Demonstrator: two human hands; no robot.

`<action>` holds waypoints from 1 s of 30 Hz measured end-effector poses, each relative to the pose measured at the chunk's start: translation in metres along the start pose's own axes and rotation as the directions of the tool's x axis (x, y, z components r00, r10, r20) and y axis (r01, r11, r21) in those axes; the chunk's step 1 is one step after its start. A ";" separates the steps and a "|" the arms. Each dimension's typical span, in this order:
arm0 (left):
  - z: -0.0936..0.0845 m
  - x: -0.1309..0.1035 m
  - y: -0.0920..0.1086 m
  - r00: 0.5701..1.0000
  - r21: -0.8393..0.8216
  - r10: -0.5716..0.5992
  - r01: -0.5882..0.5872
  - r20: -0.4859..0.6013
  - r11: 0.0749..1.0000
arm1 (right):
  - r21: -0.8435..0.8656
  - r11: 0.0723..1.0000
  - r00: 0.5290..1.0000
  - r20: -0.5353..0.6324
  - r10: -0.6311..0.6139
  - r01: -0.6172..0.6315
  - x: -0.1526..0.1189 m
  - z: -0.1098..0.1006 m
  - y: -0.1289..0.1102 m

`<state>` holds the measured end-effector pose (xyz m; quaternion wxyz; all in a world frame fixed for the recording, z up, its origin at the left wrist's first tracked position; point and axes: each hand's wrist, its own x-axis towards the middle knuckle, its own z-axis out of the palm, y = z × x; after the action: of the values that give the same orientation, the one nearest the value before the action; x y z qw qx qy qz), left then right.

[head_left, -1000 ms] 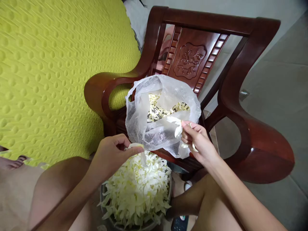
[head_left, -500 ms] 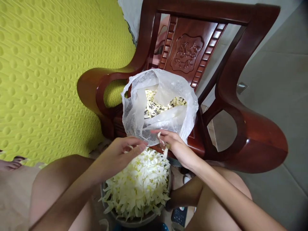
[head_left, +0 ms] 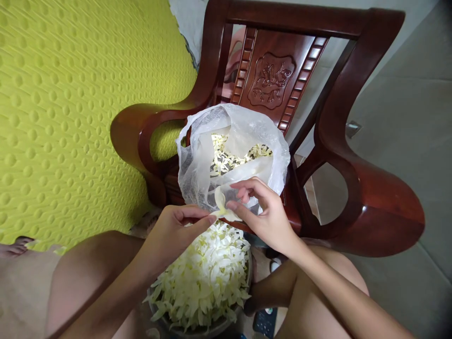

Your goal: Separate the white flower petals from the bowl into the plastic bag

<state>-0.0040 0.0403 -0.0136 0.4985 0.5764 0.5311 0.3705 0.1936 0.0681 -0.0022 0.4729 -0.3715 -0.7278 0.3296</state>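
Note:
A white flower [head_left: 220, 199] with spread petals hangs in front of the plastic bag, above the heap of flowers. My left hand [head_left: 179, 229] pinches its lower end between thumb and index finger. My right hand [head_left: 265, 212] is at the other side, its thumb touching the petals while the index finger stands apart from the thumb. Below my hands, a bowl [head_left: 249, 273] is heaped with white flowers [head_left: 208, 278]. Just beyond my hands, an open translucent plastic bag [head_left: 271, 125] holds more white flowers [head_left: 226, 160].
The bag sits on a dark red wooden chair [head_left: 273, 94] with broad armrests. A yellow bumpy mat [head_left: 70, 117] rises at the left. My knees flank the bowl. A dark remote control [head_left: 264, 322] lies on the floor, and a foot [head_left: 16, 247] shows at far left.
My right hand has moved up slightly and turned, its thumb now at the flower. The flower, earlier in my right fingers, is now pinched by my left hand.

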 end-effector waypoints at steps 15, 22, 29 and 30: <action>0.004 -0.004 0.004 0.999 -0.096 -0.038 0.037 -0.011 0.995 | -0.205 0.884 0.867 0.375 -0.327 0.421 -0.006 -0.013 0.003; 0.002 -0.003 -0.002 0.999 -0.230 -0.045 0.044 0.001 0.972 | -0.276 0.895 0.897 0.375 -0.236 0.351 -0.005 -0.008 0.003; -0.010 -0.006 -0.005 0.992 -0.264 -0.115 0.095 -0.061 0.960 | -0.295 0.864 0.875 0.397 -0.277 0.408 -0.004 -0.007 -0.001; -0.011 -0.007 -0.004 0.991 -0.256 -0.116 0.097 -0.061 0.962 | -0.303 0.855 0.868 0.410 -0.281 0.420 -0.003 -0.007 -0.002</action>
<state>-0.0165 0.0353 -0.0143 0.5667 0.4643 0.5282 0.4292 0.2011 0.0653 0.0002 0.3064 -0.2503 -0.9063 0.1486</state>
